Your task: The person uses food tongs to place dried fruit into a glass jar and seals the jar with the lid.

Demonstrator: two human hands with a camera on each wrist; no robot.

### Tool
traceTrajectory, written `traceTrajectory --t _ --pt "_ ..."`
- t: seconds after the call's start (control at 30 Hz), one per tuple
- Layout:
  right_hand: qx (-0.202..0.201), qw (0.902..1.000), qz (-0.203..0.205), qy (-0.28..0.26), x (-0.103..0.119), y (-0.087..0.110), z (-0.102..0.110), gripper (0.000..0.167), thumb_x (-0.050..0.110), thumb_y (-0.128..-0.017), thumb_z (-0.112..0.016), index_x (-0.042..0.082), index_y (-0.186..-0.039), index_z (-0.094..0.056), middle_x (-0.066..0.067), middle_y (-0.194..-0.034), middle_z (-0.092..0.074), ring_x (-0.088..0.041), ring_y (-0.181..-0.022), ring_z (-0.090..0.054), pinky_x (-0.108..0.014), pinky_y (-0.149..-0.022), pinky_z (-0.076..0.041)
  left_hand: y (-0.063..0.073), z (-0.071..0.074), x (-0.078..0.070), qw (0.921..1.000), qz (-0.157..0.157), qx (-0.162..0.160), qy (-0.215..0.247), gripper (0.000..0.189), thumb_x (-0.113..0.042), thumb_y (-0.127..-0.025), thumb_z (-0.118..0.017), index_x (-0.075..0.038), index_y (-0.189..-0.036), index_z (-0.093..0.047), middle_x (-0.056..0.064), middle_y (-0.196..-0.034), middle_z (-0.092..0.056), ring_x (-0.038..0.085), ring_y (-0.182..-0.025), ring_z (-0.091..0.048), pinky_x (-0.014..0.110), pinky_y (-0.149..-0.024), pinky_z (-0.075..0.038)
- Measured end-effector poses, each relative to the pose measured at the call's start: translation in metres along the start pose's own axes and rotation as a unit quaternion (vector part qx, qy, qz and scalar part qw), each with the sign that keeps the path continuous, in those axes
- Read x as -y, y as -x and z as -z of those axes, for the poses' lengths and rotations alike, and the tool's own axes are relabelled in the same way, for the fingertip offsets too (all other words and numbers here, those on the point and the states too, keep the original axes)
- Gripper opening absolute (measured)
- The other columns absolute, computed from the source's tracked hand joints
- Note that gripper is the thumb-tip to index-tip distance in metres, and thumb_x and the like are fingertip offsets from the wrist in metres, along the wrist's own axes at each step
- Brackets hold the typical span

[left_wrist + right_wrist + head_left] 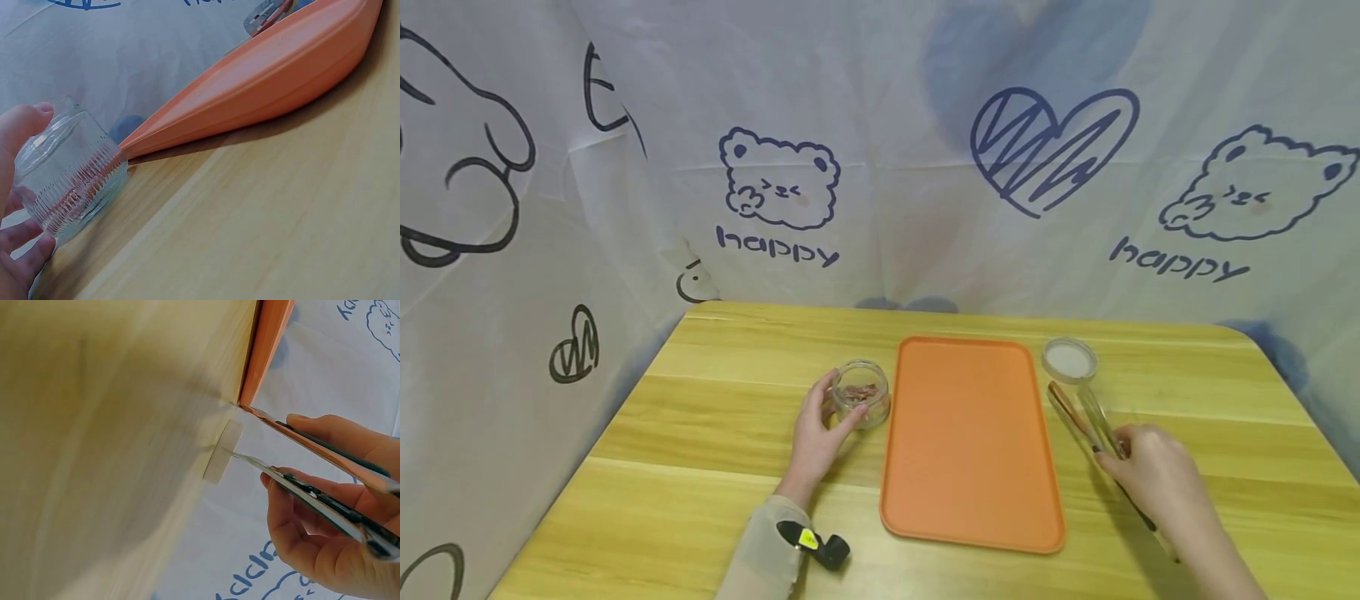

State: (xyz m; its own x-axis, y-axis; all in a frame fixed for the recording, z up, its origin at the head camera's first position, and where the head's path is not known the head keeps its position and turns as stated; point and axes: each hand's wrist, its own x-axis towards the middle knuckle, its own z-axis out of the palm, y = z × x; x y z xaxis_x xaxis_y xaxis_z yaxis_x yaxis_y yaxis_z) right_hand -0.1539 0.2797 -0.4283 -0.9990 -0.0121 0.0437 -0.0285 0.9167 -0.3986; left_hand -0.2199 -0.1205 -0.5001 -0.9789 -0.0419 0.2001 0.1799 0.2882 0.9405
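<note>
My left hand (818, 437) grips a small clear glass jar (874, 410) on the table, left of the orange tray (970, 450). Reddish-brown pieces (859, 393) lie at the jar's bottom; their kind is too small to tell. Ribbed glass sides and the thumb over the jar (78, 181) show in the left wrist view. On the tray's right, my right hand (1153, 467) holds a pair of tongs (1078, 423) with dark grips. The tongs' arms stand apart, with nothing between their tips, as the right wrist view (312, 447) also shows.
A round whitish lid (1070, 360) lies at the tray's upper right, just beyond the tongs' tips. The wooden table (700, 433) ends at the back against a white cloth (895, 208) with printed bears and hearts. A black device is strapped on the left sleeve (767, 542).
</note>
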Motion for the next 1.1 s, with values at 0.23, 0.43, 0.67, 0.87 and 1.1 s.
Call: traceTrajectory --t 0.23,0.43,0.67,0.87,1.1 --pt "0.032 0.9992 -0.012 0.022 0.009 0.001 -0.004 0.044 0.024 -0.080 -0.076 -0.014 -0.097 -0.063 -0.018 -0.076 -0.065 -0.020 -0.057 -0.057 -0.035 -0.046 -0.048 0.004 0.001 -0.017 1.0000 -0.002 0.002 0.005 0.071 -0.020 -0.085 -0.074 -0.002 -0.143 -0.037 0.020 -0.139 -0.042 0.036 -0.126 -0.043 0.047 -0.106 -0.038" --pt "0.024 0.9993 -0.017 0.021 0.017 0.004 -0.013 0.033 0.024 -0.079 -0.074 -0.004 -0.076 -0.056 -0.006 -0.059 -0.051 -0.018 -0.048 -0.044 -0.030 -0.038 -0.038 0.011 0.004 -0.040 0.9999 -0.006 0.008 0.003 0.068 -0.013 -0.086 -0.072 0.005 -0.142 -0.036 0.025 -0.138 -0.041 0.040 -0.126 -0.041 0.050 -0.106 -0.037" --pt "0.029 0.9993 -0.022 0.005 0.020 0.006 -0.021 0.033 0.023 -0.078 -0.073 -0.001 -0.072 -0.050 -0.006 -0.059 -0.048 -0.019 -0.048 -0.045 -0.030 -0.038 -0.040 0.011 0.004 -0.042 0.9999 -0.005 0.010 0.004 0.069 -0.013 -0.087 -0.071 0.005 -0.142 -0.035 0.025 -0.138 -0.040 0.041 -0.126 -0.040 0.050 -0.106 -0.037" --pt "0.038 0.9989 -0.025 0.010 0.020 0.003 -0.023 0.037 0.025 -0.077 -0.074 -0.003 -0.074 -0.051 -0.007 -0.060 -0.049 -0.020 -0.049 -0.046 -0.031 -0.039 -0.040 0.012 0.005 -0.042 0.9999 -0.004 0.010 0.005 0.069 -0.014 -0.087 -0.071 0.004 -0.142 -0.035 0.024 -0.139 -0.040 0.040 -0.127 -0.040 0.050 -0.106 -0.037" --pt "0.063 0.9975 -0.028 0.015 0.017 -0.004 -0.006 0.050 0.039 -0.083 -0.071 -0.006 -0.075 -0.053 -0.012 -0.062 -0.052 -0.019 -0.051 -0.047 -0.031 -0.042 -0.041 0.011 0.005 -0.042 0.9999 -0.006 0.009 0.005 0.069 -0.014 -0.086 -0.072 0.004 -0.142 -0.035 0.025 -0.139 -0.040 0.039 -0.126 -0.041 0.049 -0.106 -0.037"
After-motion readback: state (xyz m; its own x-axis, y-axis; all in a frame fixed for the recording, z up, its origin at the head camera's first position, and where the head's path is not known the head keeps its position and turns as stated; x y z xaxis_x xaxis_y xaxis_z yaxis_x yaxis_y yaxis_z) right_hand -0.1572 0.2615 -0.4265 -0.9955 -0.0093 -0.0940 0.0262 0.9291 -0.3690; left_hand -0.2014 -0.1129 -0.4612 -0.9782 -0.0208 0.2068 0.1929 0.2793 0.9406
